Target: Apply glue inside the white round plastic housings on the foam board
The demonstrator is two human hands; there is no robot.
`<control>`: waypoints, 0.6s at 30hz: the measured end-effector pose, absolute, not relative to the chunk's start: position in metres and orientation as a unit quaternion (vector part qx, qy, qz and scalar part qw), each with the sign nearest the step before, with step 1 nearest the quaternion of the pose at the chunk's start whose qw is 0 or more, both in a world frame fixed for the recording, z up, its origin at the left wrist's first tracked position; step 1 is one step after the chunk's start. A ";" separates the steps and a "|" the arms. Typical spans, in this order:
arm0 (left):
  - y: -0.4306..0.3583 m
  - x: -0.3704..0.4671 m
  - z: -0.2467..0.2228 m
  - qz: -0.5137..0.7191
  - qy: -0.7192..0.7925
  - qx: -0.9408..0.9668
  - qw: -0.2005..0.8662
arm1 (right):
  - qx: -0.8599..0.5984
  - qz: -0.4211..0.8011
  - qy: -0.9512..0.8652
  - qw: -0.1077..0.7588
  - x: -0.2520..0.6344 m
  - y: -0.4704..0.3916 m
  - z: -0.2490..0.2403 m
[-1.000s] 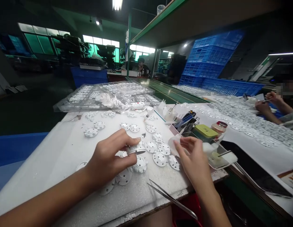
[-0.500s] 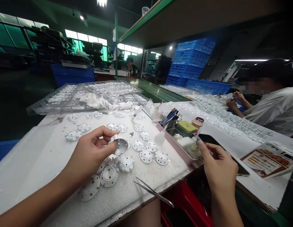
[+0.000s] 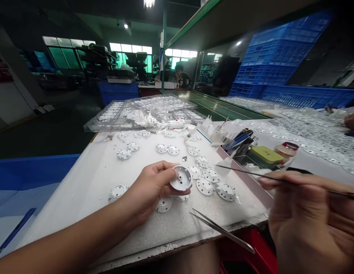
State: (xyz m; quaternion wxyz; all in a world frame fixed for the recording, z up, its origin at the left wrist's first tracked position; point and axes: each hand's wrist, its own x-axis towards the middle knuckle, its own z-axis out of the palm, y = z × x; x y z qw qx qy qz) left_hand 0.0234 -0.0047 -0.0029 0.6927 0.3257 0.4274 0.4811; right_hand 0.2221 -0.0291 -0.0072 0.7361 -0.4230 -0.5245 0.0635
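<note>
My left hand (image 3: 154, 186) is closed on a white round part (image 3: 181, 182), gripping it by the rim. Its hollow side faces me, and small dark holes show in its floor. In my right hand (image 3: 308, 213), raised at the right, is a thin dark pointed stick (image 3: 251, 172); whether it is a brush or a needle tool I cannot tell. Its tip points left toward the part, apart from it. Several similar white parts (image 3: 204, 186) lie on the foam-topped table (image 3: 88, 182) around my left hand. Steel tweezers (image 3: 222, 230) rest across the near edge.
A pink-sided box (image 3: 227, 154) holds pens, a yellow-green case (image 3: 267, 154) and a jar (image 3: 288, 150). Plastic-wrapped trays (image 3: 114, 114) of white pieces sit at the back. Blue crates (image 3: 274, 57) are stacked right. A blue bin (image 3: 51, 171) stands left; another person's hand (image 3: 352, 123) shows far right.
My right hand has come up from beside the box and now holds the dark stick. The left hand has turned the white part's hollow side toward me. The view has swung left.
</note>
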 end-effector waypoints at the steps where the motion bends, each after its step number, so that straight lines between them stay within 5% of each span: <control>1: -0.005 0.023 -0.003 0.480 0.423 0.326 0.696 | -0.398 0.091 -0.545 0.732 0.215 -0.029 -0.009; 9: -0.008 0.026 0.000 0.477 0.409 0.327 0.706 | -0.303 0.121 -0.736 0.593 0.211 -0.022 -0.015; 18: -0.008 0.026 -0.003 0.474 0.417 0.334 0.700 | -0.327 0.116 -0.729 0.590 0.206 -0.026 -0.021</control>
